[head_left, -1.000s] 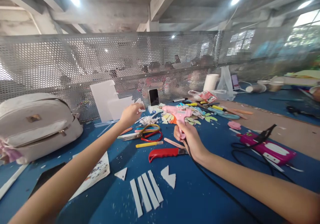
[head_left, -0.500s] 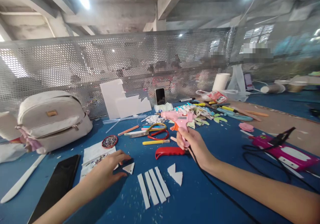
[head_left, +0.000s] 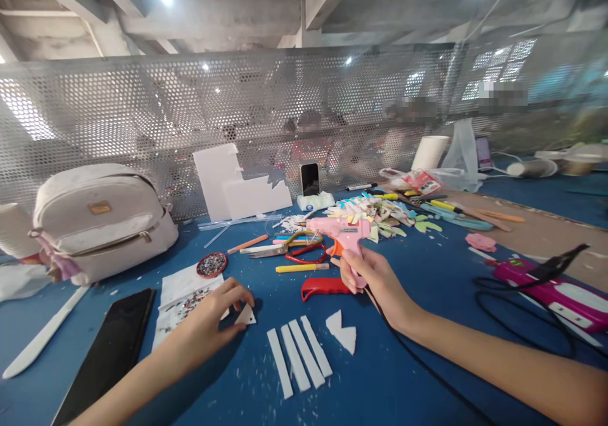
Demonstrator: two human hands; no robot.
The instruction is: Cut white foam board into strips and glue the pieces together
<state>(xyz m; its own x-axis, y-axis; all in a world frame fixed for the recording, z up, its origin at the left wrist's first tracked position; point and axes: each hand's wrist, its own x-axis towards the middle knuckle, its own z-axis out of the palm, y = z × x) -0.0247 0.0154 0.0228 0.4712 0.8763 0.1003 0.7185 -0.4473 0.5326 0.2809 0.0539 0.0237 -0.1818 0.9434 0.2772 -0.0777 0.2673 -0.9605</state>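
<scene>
My right hand (head_left: 375, 280) is wrapped round the handle of a pink hot glue gun (head_left: 339, 228), its nozzle pointing left and its black cord trailing toward me. My left hand (head_left: 221, 315) rests low over the table, thumb and fingertips closed on a small white foam triangle (head_left: 246, 316) with a dark dot. Right of it lie several white foam strips (head_left: 295, 357) side by side. Beyond them are white angular foam pieces (head_left: 342, 333). A red-handled tool (head_left: 325, 288) lies beneath my right hand.
A black phone (head_left: 107, 350), a tissue with beads (head_left: 183, 309) and a round bead dish (head_left: 211, 264) lie left. Behind are a backpack (head_left: 102, 223), scissors (head_left: 285, 249), markers and foam scraps (head_left: 375, 214). At right sits a magenta power strip (head_left: 553, 290) with looped cable.
My left hand has moved right and its fingers have closed on the foam triangle. The right hand still holds the glue gun, slightly lower. The view has shifted a little.
</scene>
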